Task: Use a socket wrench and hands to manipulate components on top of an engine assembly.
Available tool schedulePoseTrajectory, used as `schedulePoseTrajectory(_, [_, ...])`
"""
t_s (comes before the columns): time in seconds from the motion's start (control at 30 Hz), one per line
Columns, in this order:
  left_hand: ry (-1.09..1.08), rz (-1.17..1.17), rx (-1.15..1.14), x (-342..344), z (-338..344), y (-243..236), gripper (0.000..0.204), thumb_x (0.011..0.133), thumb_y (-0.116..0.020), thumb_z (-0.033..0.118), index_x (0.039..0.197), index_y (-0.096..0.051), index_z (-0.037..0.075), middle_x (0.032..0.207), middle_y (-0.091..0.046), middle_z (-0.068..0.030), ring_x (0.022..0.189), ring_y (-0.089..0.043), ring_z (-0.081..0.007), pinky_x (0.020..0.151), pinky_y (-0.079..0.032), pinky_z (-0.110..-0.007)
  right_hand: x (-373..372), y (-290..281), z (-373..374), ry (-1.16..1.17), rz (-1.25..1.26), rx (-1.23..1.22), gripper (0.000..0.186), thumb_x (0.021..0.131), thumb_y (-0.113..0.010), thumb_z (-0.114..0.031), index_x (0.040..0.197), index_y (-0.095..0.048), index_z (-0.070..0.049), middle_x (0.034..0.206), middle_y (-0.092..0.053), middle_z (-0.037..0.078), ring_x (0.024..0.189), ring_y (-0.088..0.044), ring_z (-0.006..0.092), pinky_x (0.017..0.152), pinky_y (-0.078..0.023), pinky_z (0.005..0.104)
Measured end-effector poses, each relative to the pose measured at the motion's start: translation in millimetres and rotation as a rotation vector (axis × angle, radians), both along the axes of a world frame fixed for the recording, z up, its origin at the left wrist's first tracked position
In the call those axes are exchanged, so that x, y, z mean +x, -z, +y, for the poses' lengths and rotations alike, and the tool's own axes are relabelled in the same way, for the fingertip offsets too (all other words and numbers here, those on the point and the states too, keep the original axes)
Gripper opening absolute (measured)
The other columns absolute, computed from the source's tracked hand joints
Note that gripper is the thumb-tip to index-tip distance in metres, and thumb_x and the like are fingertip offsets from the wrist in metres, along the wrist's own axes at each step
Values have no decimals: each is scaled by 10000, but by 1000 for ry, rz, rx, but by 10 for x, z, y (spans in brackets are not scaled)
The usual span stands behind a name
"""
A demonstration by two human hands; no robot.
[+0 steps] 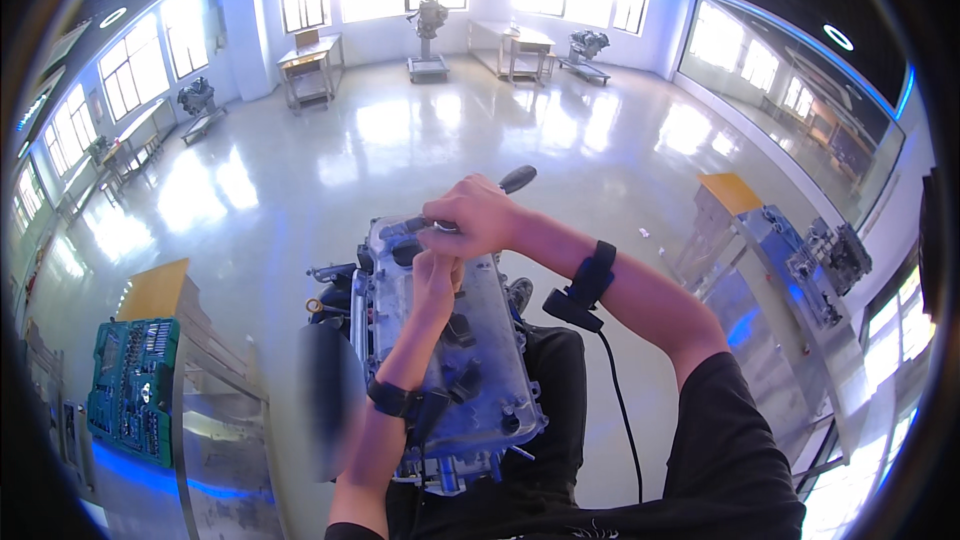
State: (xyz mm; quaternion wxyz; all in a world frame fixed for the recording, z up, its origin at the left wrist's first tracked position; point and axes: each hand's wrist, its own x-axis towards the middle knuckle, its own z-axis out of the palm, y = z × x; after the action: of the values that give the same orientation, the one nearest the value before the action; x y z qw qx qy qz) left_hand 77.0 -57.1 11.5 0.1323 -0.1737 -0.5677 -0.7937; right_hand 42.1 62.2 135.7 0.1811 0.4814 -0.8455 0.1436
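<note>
An engine [490, 340] with a translucent grey cover stands upright in front of me. Over its far end, my right hand [478, 215] is closed around what looks like a ratchet wrench [518, 178]; its dark, rounded handle end sticks out to the upper right. Most of the tool is covered by the fingers. Just below and nearer, my left hand [437, 275] is closed at the cover's far end, tucked under the right hand. Whatever its fingers grip is hidden. Dark round caps and openings show on the cover around both hands.
An open green socket set case [133, 390] lies on a metal bench at left. Another bench with a wooden panel [730, 194] and engine parts [835, 255] stands at right. A black cable [622, 400] hangs from my right wrist strap. Engines on stands line the far windows.
</note>
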Motion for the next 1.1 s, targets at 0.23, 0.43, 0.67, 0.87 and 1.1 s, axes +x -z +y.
schedulePoseTrajectory(0.23, [76, -22, 64, -24, 32, 6, 531, 981, -466, 459, 600, -417, 93, 507, -340, 54, 427, -275, -38, 410, -169, -248, 41, 18, -55, 121, 34, -26, 315, 812, -589, -355, 708, -618, -59, 558, -570, 131, 533, -577, 359, 512, -443, 434])
schedulePoseTrajectory(0.43, [23, -19, 113, -10, 0, 78, 536, 982, -450, 476, 619, -414, 82, 510, -328, 56, 428, -270, -33, 408, -173, -242, 453, -247, -334, 551, -204, 203, 416, 848, -487, -394, 823, -679, -25, 744, -676, 165, 705, -679, 332, 682, -545, 418])
schedulePoseTrajectory(0.67, [-26, 14, 76, -56, -2, 54, 598, 963, -382, 577, 612, -411, 94, 501, -337, 61, 416, -275, -31, 399, -171, -238, 432, -248, -407, 599, -212, 212, 425, 839, -481, -393, 837, -681, -17, 753, -686, 161, 736, -692, 308, 708, -552, 414])
schedulePoseTrajectory(0.87, [-20, 11, 84, -40, -16, 34, 597, 955, -387, 586, 589, -392, 114, 488, -336, 64, 409, -287, -31, 395, -170, -247, 322, -150, -334, 389, -30, 160, 358, 810, -530, -358, 746, -646, -25, 631, -628, 152, 614, -639, 332, 592, -513, 414])
schedulePoseTrajectory(1.1, [13, -78, 61, -14, -1, 5, 551, 978, -410, 518, 611, -402, 107, 518, -318, 70, 432, -282, -31, 412, -184, -245, -75, 4, -107, -169, 67, -79, 257, 778, -602, -252, 631, -519, -59, 550, -537, 103, 493, -521, 353, 467, -376, 446])
